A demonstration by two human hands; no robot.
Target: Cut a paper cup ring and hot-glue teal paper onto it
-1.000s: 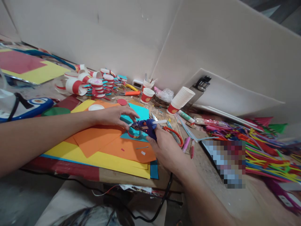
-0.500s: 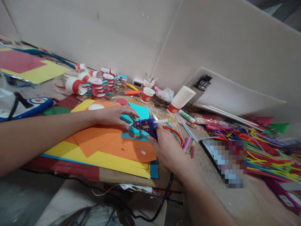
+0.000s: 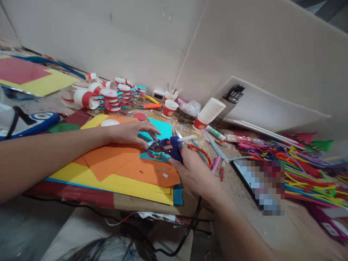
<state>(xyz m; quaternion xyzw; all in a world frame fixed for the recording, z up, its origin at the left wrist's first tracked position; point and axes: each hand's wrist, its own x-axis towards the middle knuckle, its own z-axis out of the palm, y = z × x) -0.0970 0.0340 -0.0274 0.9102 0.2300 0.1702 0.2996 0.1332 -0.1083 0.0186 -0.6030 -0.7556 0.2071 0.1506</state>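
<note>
Glue gun (image 3: 164,145) sits in your right hand (image 3: 194,170), your fingers wrapped around its handle. Its long axis runs nearly level across your view, rising slightly toward the right; the nozzle (image 3: 151,146) points left, toward your other hand, and a white glue stick (image 3: 187,138) juts from the rear to the right. The handle angles down into your palm.

Below the nozzle, a red-and-turquoise ring (image 3: 154,155) rests on turquoise paper (image 3: 164,128), opening upward and partly hidden by the gun. Your left hand (image 3: 133,133) reaches in from the left, index finger and thumb spread apart, the thumb tip at the ring's far-left rim; you can't tell from this view whether it pinches the ring. Orange sheets (image 3: 116,163) and a yellow sheet (image 3: 130,186) lie underneath, with orange-handled scissors (image 3: 206,156) right of the gun.
</note>
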